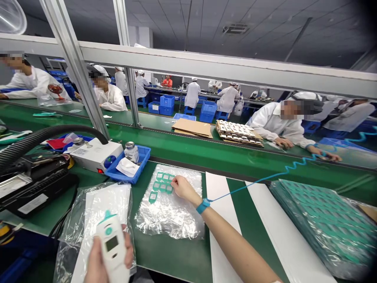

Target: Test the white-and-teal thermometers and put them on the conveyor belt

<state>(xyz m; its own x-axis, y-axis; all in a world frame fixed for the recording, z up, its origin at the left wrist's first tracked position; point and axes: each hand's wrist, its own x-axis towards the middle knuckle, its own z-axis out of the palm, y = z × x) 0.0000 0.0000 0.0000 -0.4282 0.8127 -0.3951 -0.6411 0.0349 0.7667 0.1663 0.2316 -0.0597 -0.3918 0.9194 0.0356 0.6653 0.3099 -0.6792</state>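
Your left hand (101, 259) grips a smooth white thermometer (112, 247) with a teal tip and small grey screen, low over the bench edge; its lower end is cut off. Your right hand (183, 188), fingers pinched narrow, touches thin teal stickers (161, 184), roughly seven, on a crinkled clear plastic bag (171, 212). A teal wristband (203, 205) trails a coiled cord (282, 169). One blue tray (129, 175) sits behind.

white handheld device (111, 245): teal tip and button, small grey screen facing up, held upright at the near table edge | teal frame pieces (161, 184): small open rectangles, flat in loose rows on a crinkled clear plastic bag (171, 208), mid-table
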